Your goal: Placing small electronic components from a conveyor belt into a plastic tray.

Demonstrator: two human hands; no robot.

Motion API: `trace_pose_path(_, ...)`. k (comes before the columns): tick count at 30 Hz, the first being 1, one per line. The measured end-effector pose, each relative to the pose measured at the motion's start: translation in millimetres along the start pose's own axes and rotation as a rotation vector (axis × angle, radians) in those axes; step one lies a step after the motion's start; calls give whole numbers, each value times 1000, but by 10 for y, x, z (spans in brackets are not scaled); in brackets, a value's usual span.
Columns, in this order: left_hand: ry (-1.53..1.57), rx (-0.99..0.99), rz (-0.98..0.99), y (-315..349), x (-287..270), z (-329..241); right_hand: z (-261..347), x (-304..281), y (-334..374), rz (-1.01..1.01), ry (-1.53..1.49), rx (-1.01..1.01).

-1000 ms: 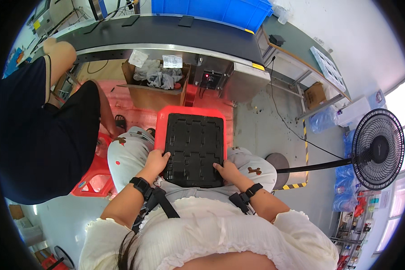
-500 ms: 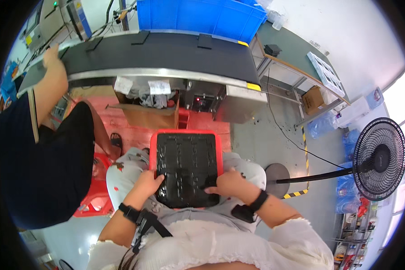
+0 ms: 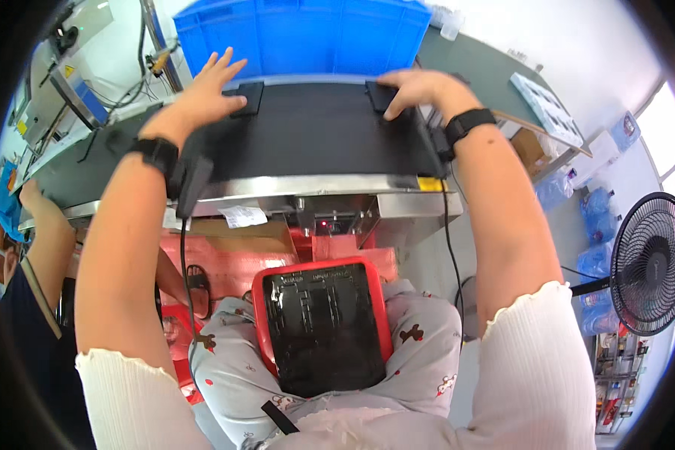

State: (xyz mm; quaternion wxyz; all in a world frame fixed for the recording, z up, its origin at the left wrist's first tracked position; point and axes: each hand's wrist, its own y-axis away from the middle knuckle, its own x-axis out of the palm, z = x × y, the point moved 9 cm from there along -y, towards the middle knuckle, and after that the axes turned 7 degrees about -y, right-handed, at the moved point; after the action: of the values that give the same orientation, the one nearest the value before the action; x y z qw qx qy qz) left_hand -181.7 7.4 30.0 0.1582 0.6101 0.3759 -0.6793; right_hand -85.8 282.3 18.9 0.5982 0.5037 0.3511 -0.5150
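Both my arms reach forward over the dark conveyor belt (image 3: 315, 135). My left hand (image 3: 206, 94) has its fingers spread, its thumb at the left edge of a black flat piece (image 3: 252, 97). My right hand (image 3: 427, 90) spans a second black flat piece (image 3: 379, 96) near the belt's right end, fingers at its far side and thumb at its near side; part of that piece is hidden under the hand. On my lap rests a red tray (image 3: 384, 322) with a glossy black moulded panel (image 3: 326, 330) in it. Neither hand touches the tray.
A large blue crate (image 3: 300, 37) stands behind the belt. At the left, a co-worker's arm (image 3: 49, 221) reaches to the belt. A black fan (image 3: 650, 262) stands to the right, near a green-topped table (image 3: 487, 75). A cardboard box (image 3: 255, 236) sits below the belt.
Both my hands have left the tray on my lap and moved forward and up to the belt. The tray now sits tilted. The co-worker's arm has shifted left and nearer.
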Motion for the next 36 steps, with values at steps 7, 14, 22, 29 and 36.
trace_pose_path(7, 0, 73, 380, -297, 232, -161, 404, -446, 669, -576, 330, -333)
trace_pose_path(14, 165, 50, 220, -196, -15, -845, 541, -296, 1381, -473, -846, -398)
trace_pose_path(22, 188, 194, -169, 840, -926, -1013, 1212, 2438, 1501, 97, -1063, -236)
trace_pose_path(29, 430, 251, 68, 2085, -608, -1641, 1073, 2458, 1576, -361, -404, -479)
trace_pose_path(36, 483, 53, 215, 2800, 1143, -1364, 1430, 891, 1671, 76, -898, -478)
